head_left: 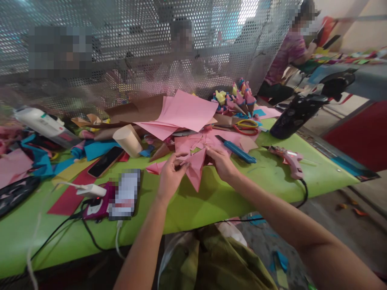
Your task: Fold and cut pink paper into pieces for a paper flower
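Between my hands is a piece of folded pink paper [196, 169], its sharp point hanging down toward me over the green table [178, 217]. My left hand [173, 173] pinches its left side with thumb and fingers. On the other side, my right hand [222, 163] has its fingers closed on the upper right edge. Another pink folded piece [155, 167] lies just left of my left hand. A blue utility knife [238, 152] rests beyond my right hand, and more pink sheets [187, 110] are piled behind.
At the right lie a pink glue gun [287, 159] and a dark bottle [298, 117]. Scissors [246, 127] are further back. On the left are a cardboard tube [127, 141], a phone [125, 195], a power strip [98, 205] and cables. A person [287, 52] sits at the far right.
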`<state>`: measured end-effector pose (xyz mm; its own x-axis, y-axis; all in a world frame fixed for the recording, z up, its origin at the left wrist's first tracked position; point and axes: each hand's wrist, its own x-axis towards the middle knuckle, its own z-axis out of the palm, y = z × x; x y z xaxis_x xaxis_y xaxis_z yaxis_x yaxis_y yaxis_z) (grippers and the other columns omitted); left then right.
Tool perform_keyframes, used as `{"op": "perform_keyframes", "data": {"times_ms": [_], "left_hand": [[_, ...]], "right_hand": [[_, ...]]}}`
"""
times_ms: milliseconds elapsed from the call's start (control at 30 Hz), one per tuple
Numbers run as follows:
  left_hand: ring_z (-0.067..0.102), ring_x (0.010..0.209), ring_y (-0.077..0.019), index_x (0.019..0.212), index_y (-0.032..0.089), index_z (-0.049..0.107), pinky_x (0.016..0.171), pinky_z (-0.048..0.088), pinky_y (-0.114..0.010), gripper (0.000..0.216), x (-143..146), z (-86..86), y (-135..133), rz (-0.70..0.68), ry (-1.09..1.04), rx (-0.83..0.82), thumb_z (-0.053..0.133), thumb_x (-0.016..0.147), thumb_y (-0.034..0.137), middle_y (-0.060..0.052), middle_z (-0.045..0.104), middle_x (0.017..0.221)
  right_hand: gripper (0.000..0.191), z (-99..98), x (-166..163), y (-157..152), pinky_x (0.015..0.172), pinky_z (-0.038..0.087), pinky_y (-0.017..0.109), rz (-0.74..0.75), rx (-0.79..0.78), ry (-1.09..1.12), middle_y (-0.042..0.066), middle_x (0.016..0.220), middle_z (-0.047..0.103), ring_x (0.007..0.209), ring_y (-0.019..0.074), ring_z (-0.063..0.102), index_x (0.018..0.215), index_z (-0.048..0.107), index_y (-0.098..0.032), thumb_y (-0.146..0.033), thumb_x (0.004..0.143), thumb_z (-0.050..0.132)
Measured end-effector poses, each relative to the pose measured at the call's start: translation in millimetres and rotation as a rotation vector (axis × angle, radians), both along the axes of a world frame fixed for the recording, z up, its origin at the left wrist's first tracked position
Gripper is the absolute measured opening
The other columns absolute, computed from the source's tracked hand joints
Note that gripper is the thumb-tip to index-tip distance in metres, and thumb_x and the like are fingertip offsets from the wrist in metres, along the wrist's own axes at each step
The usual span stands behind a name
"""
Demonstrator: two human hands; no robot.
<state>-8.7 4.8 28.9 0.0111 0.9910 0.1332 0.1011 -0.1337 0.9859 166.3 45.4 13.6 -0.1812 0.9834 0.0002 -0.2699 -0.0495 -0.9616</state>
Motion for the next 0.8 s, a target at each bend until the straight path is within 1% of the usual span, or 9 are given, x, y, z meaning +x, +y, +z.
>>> {"op": "perform_keyframes", "data": {"times_ms": [67, 267, 333, 400, 467, 567, 667, 733, 800], "left_hand": [[0.066, 0.075, -0.0151, 0.108, 0.020, 0.065, 0.072, 0.048, -0.025, 0.029, 0.2, -0.6, -0.9, 0.028, 0.057, 0.032, 0.069, 0.080, 0.026, -0.001, 0.072, 0.080], [0.071, 0.089, -0.0185, 0.109, 0.023, 0.067, 0.078, 0.051, -0.027, 0.025, 0.4, -2.0, -3.3, 0.083, 0.216, 0.125, 0.066, 0.084, 0.026, -0.004, 0.075, 0.093], [0.071, 0.091, -0.0191, 0.109, 0.024, 0.067, 0.078, 0.051, -0.027, 0.025, 0.5, -2.3, -3.5, 0.090, 0.251, 0.135, 0.065, 0.085, 0.025, -0.005, 0.076, 0.097], [0.071, 0.091, -0.0194, 0.110, 0.024, 0.067, 0.076, 0.051, -0.027, 0.025, 1.1, -2.4, -3.6, 0.091, 0.264, 0.130, 0.065, 0.085, 0.024, -0.005, 0.076, 0.097], [0.071, 0.088, -0.0191, 0.111, 0.025, 0.067, 0.075, 0.050, -0.027, 0.027, 2.0, -2.4, -3.6, 0.083, 0.249, 0.124, 0.065, 0.084, 0.022, -0.004, 0.076, 0.093], [0.069, 0.084, -0.0178, 0.115, 0.024, 0.065, 0.078, 0.050, -0.028, 0.032, 3.4, -1.7, -3.4, 0.059, 0.176, 0.098, 0.066, 0.083, 0.024, -0.002, 0.074, 0.086], [0.068, 0.085, -0.0175, 0.116, 0.022, 0.063, 0.081, 0.049, -0.028, 0.036, 4.1, -1.3, -2.4, 0.038, 0.079, 0.033, 0.069, 0.081, 0.029, -0.003, 0.073, 0.089], [0.067, 0.085, -0.0176, 0.110, 0.020, 0.065, 0.079, 0.049, -0.027, 0.035, 4.0, -2.2, -0.9, 0.024, 0.049, -0.011, 0.071, 0.079, 0.034, -0.003, 0.072, 0.091], [0.065, 0.081, -0.0174, 0.100, 0.019, 0.069, 0.075, 0.048, -0.027, 0.031, 3.6, -4.3, 1.2, 0.003, 0.047, -0.044, 0.072, 0.077, 0.039, -0.002, 0.072, 0.087]], "right_hand": [[0.051, -1.0, 1.6, -0.3, 0.055, 0.044, 0.027, -0.008, 0.003, -0.001, -0.001, 0.057, 0.059, 0.053, 0.0134, 0.055, 0.062, 0.060, -0.020, -0.069, 0.072, 0.070], [0.057, 1.5, 4.0, -0.9, 0.055, 0.042, 0.026, -0.011, 0.015, -0.022, 0.000, 0.062, 0.063, 0.057, 0.0140, 0.058, 0.067, 0.060, -0.020, -0.077, 0.069, 0.067], [0.054, 3.8, 2.8, -0.9, 0.056, 0.042, 0.026, -0.014, 0.026, -0.035, -0.001, 0.062, 0.063, 0.057, 0.0129, 0.057, 0.066, 0.060, -0.020, -0.072, 0.065, 0.074], [0.051, 5.8, 1.3, -0.7, 0.056, 0.044, 0.026, -0.023, 0.028, -0.052, -0.003, 0.059, 0.060, 0.056, 0.0118, 0.055, 0.063, 0.058, -0.020, -0.064, 0.057, 0.084], [0.049, 7.0, 0.0, -0.3, 0.058, 0.047, 0.027, -0.027, 0.027, -0.046, -0.003, 0.059, 0.060, 0.056, 0.0118, 0.055, 0.062, 0.059, -0.020, -0.059, 0.052, 0.088], [0.047, 7.6, -0.9, -0.1, 0.062, 0.051, 0.029, -0.027, 0.042, -0.013, -0.002, 0.062, 0.063, 0.059, 0.0125, 0.057, 0.062, 0.063, -0.020, -0.058, 0.051, 0.088], [0.046, 7.8, -1.3, -0.7, 0.062, 0.053, 0.030, -0.027, 0.041, 0.006, -0.002, 0.062, 0.063, 0.059, 0.0123, 0.057, 0.063, 0.065, -0.020, -0.058, 0.051, 0.089], [0.046, 7.5, -1.5, -1.1, 0.063, 0.053, 0.030, -0.021, 0.042, 0.004, -0.002, 0.063, 0.062, 0.060, 0.0124, 0.056, 0.064, 0.065, -0.020, -0.057, 0.052, 0.088], [0.045, 6.2, -1.7, -1.0, 0.064, 0.053, 0.030, -0.023, 0.057, -0.002, -0.002, 0.063, 0.062, 0.061, 0.0128, 0.057, 0.065, 0.065, -0.020, -0.056, 0.053, 0.088]]}}
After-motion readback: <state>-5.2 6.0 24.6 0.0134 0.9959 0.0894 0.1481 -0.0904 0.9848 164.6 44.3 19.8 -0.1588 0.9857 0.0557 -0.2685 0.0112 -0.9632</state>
